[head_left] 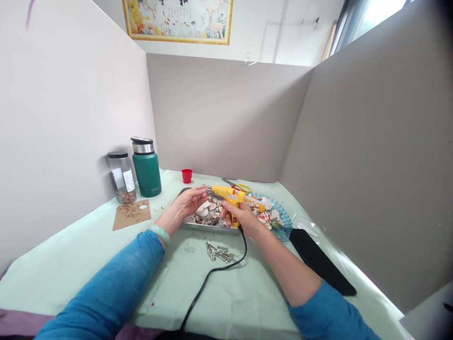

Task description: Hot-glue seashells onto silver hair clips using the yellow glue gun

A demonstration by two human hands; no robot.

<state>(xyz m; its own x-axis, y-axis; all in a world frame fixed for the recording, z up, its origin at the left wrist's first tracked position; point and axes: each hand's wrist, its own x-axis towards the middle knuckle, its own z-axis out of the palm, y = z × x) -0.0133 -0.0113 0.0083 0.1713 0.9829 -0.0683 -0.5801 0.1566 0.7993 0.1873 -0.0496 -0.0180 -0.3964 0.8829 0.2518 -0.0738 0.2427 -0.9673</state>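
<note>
My right hand (242, 217) is wrapped round the handle of a yellow hot glue gun (223, 191), whose nozzle points left. A glue stick shows at its rear, and a black cord (212, 271) runs down from the handle to the table's front edge. At the nozzle tip, the fingers of my left hand (189, 200) are pinched together; what they hold is too small to make out. Beneath both hands lies a metal tray (208, 227) with many small shells (212, 215). A loose pile of silvery metal clips (219, 253) lies on the cloth in front of the tray.
Right of the tray are a blue plate (287, 222) of shells, scissors (242, 187) and a flat black object (320, 262). A green bottle (146, 172), a clear jar (122, 177), brown cardboard (131, 216) and a red cup (187, 176) stand or lie leftward. Grey panels (226, 113) enclose the table.
</note>
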